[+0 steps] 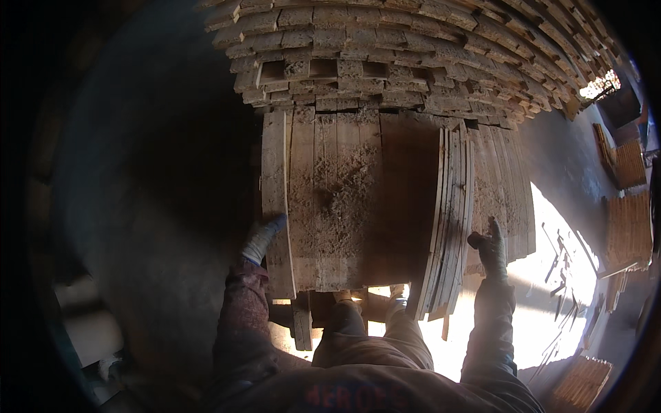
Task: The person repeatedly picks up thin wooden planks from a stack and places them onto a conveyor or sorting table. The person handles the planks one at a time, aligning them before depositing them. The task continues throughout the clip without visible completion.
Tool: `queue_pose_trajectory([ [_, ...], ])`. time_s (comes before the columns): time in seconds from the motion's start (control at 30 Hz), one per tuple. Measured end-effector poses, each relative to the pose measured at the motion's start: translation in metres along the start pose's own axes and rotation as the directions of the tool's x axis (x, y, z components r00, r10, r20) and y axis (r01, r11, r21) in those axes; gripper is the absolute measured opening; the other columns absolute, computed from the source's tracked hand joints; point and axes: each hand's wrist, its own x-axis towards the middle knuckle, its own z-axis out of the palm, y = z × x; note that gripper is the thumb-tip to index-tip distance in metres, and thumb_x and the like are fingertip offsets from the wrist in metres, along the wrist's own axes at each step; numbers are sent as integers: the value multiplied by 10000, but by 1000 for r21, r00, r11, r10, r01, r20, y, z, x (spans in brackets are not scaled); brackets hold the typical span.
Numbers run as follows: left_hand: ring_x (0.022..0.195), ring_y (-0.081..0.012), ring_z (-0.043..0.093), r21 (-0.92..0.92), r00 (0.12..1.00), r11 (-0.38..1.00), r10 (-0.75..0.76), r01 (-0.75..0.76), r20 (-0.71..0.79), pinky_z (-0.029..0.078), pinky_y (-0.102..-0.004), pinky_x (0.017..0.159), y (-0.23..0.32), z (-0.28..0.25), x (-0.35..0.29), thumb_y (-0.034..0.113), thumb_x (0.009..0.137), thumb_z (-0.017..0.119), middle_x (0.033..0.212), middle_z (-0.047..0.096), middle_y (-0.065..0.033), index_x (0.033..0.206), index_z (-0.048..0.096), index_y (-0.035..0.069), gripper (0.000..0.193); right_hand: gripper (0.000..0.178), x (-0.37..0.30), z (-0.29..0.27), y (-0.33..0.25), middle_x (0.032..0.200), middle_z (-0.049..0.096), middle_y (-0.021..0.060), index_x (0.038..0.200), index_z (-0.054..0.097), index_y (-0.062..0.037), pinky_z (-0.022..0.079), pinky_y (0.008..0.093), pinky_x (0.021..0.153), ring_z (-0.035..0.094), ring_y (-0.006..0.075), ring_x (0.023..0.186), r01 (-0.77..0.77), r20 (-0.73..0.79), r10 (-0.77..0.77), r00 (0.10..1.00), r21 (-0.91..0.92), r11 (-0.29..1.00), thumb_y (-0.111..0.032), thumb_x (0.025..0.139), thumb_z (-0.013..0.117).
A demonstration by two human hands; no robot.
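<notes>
In a pale glove with blue fingertips, my left hand (pixel 261 239) grips the outer edge of a long wooden board (pixel 277 199) at the left side of a waist-high layer of planks. Its thumb lies over the board's top, and its other fingers are hidden at the edge. My gloved right hand (pixel 491 253) is held open, fingers apart, just right of a row of narrow boards (pixel 446 220). Between the hands lie flat planks (pixel 323 234) strewn with sawdust (pixel 351 189). More planks (pixel 506 186) lie under and beyond my right hand.
A tall stack of timber (pixel 358 55) rises at the far side. Below the planks, a wooden support (pixel 301 323) stands near my legs. Loose sticks (pixel 561 275) are scattered on the sunlit floor to the right. Further board stacks (pixel 628 230) stand along the right edge.
</notes>
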Motion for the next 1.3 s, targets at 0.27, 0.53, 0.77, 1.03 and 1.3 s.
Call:
queue_pose_trajectory([
  [0.27, 976, -132, 652, -281, 996, 958, -43, 63, 75, 533, -284, 898, 12, 6, -38, 294, 874, 778, 1083, 703, -25, 1134, 719, 39, 369, 708, 7, -78, 24, 1302, 526, 111, 1468, 423, -3, 526, 273, 804, 603, 148, 972, -182, 69, 169, 983, 312, 933, 52, 821, 706],
  [0.53, 936, -209, 606, -98, 989, 987, -134, 128, -59, 515, -356, 843, 25, 75, -37, 362, 852, 768, 1020, 633, -45, 1175, 657, 68, 450, 768, 126, -198, 99, 1450, 496, 244, 1453, 448, 28, 446, 385, 1054, 531, 334, 1293, -183, -12, 184, 983, 58, 981, -127, 790, 804],
  [0.77, 1134, -305, 547, -319, 944, 909, -314, 269, -98, 485, -417, 953, 88, 130, -162, 388, 833, 772, 1296, 558, -134, 1384, 522, 49, 693, 913, 286, -235, 201, 1416, 521, 282, 1478, 399, 24, 407, 417, 1102, 497, 369, 1342, -291, -87, 280, 956, -166, 942, -472, 814, 782],
  [1.03, 1463, -415, 273, 791, 919, 556, 114, 256, -377, 369, -512, 1122, 78, 290, -136, 240, 783, 836, 1620, 220, -235, 1619, 76, 248, 1130, 238, 269, -227, 174, 960, 709, 93, 1093, 667, 4, 524, 310, 748, 664, 202, 882, -204, 176, 133, 975, 487, 849, -202, 978, 631],
  [1.3, 1497, -405, 211, 818, 900, 407, -24, 406, -435, 235, -555, 1207, 138, 364, -122, 315, 807, 825, 1644, 180, -195, 1615, 82, 224, 1101, 433, 281, -219, 226, 1050, 718, 111, 1242, 656, 21, 526, 320, 851, 667, 186, 940, -341, 440, 36, 897, 639, 689, -110, 838, 737],
])
